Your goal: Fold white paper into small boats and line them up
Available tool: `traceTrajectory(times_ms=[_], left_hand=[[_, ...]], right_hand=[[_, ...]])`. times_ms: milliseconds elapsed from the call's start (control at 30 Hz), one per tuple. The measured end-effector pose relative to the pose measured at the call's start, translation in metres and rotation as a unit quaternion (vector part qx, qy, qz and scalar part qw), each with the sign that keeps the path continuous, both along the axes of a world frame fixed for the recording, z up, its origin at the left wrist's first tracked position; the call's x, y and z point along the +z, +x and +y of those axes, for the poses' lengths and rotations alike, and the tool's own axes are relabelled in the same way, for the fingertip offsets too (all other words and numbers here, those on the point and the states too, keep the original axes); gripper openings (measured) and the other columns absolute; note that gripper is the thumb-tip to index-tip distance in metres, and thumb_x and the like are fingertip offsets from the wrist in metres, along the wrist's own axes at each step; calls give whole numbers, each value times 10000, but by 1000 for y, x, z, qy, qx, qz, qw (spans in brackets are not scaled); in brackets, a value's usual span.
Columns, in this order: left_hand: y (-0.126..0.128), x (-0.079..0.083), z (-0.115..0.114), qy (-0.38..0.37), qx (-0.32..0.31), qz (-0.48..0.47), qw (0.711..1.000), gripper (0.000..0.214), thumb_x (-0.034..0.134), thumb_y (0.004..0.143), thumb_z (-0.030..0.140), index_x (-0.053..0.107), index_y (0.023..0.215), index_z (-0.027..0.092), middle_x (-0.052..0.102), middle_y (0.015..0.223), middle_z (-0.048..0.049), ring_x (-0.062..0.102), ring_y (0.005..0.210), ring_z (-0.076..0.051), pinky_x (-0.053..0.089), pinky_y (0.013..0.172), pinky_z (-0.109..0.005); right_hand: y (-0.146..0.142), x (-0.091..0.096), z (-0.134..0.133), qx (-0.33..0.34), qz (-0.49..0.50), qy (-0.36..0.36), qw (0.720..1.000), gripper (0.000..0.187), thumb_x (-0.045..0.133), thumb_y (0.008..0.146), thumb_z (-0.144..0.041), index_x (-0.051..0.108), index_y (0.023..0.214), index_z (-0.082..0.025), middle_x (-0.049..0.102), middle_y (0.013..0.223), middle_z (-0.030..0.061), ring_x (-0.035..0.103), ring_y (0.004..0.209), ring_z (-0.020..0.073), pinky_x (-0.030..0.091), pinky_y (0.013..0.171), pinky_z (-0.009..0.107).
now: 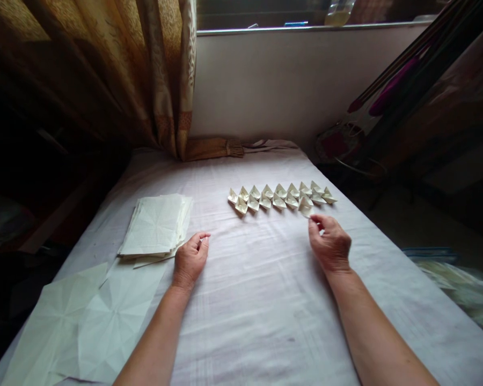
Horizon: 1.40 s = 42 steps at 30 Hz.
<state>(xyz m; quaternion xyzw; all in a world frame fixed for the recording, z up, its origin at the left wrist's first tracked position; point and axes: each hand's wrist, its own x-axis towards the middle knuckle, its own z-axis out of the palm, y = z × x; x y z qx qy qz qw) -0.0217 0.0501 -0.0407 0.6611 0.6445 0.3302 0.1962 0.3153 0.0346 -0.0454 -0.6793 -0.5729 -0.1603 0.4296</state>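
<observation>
My right hand (330, 241) pinches the near corner of a small folded paper boat (306, 207) between thumb and fingertips. That boat sits at the front edge of two close rows of similar cream paper boats (266, 199), their points standing up. My left hand (191, 258) rests on the cloth with its fingers curled in, and nothing shows between them. Just beyond it on the left lies a stack of creased square paper sheets (155, 225). Larger creased sheets (115, 316) spread out beside my left forearm.
A pale cloth (245, 305) covers the table, slightly wrinkled. Gold-brown curtains (156, 69) hang at the back left and trail onto the table's far end. Behind stands a white wall (265, 86) below a window ledge. A clear plastic bag (462, 295) lies past the right edge.
</observation>
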Motion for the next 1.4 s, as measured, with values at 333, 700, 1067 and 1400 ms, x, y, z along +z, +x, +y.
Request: traceTrajectory(times_ms=[333, 700, 1067, 1400], left_hand=[[2, 1, -1, 12, 5, 30, 999, 346, 460, 834, 384, 734, 930, 197, 554, 510, 37, 506, 487, -124, 344, 536, -217], [2, 0, -2, 21, 7, 43, 999, 358, 448, 838, 390, 734, 925, 192, 548, 511, 35, 502, 477, -119, 343, 530, -215], [1, -2, -2, 23, 5, 43, 999, 380, 444, 843, 415, 732, 946, 190, 548, 514, 34, 522, 483, -123, 358, 535, -216], [0, -2, -3, 22, 4, 39, 999, 372, 444, 846, 411, 729, 938, 192, 540, 511, 37, 511, 479, -121, 356, 529, -213]], right_hand=[[93, -12, 5, -149, -47, -89, 984, 253, 486, 798, -294, 693, 885, -178, 687, 785, 88, 586, 666, 213, 355, 555, 286], [105, -16, 19, -104, -75, -126, 984, 264, 483, 815, -293, 704, 902, -177, 703, 839, 101, 595, 694, 221, 361, 563, 288], [114, -20, 29, -88, -82, -130, 984, 285, 476, 815, -322, 709, 908, -187, 720, 861, 98, 624, 711, 230, 400, 580, 293], [112, -23, 31, -89, -60, -130, 986, 332, 491, 797, -289, 695, 1025, -159, 725, 881, 109, 630, 757, 241, 421, 611, 300]])
